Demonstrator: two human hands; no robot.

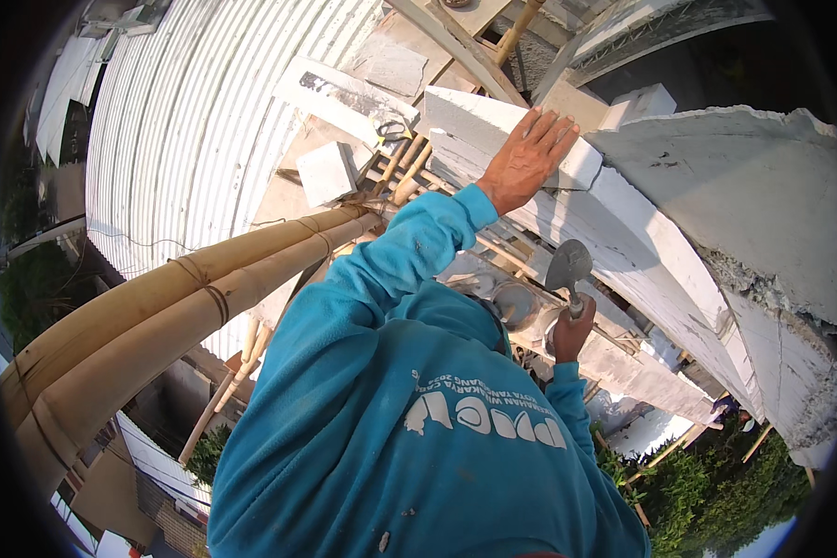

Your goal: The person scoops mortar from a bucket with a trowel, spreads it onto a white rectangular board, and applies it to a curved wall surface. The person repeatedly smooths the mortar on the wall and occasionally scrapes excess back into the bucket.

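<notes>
High on bamboo scaffolding beside a wall of white blocks.

The left hand point(527, 158) lies flat, fingers spread, on the white block point(493, 135) topping the wall point(660, 251); the right hand point(570, 333) is closed around a trowel point(567, 270), blade up, just below. Bamboo poles point(158, 316) cross at left over a corrugated roof point(195, 112); greenery lies far below.

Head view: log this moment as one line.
left hand flat on white block atop wall | right hand holding trowel, blade up | bamboo scaffold poles at left
</notes>
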